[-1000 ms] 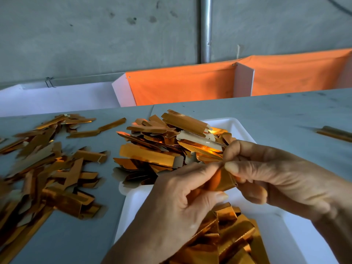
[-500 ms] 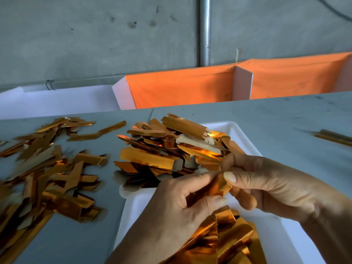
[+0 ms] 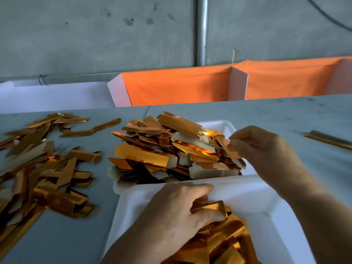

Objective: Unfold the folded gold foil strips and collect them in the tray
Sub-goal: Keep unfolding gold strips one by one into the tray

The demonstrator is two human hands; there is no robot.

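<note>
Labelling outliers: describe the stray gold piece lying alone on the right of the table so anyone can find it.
Start at the white tray heaped with gold foil strips on the grey table. Go right, past the right hand, to the frame's right edge. There lies one long narrow folded gold strip, alone on bare table, unlike the piles in the tray and at left.

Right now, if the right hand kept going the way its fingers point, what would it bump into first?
The right hand points left toward the heap of gold strips in the far tray. Its fingers are already at a strip on the heap's right edge, so probably that heap, though blur hides the exact contact.
</note>
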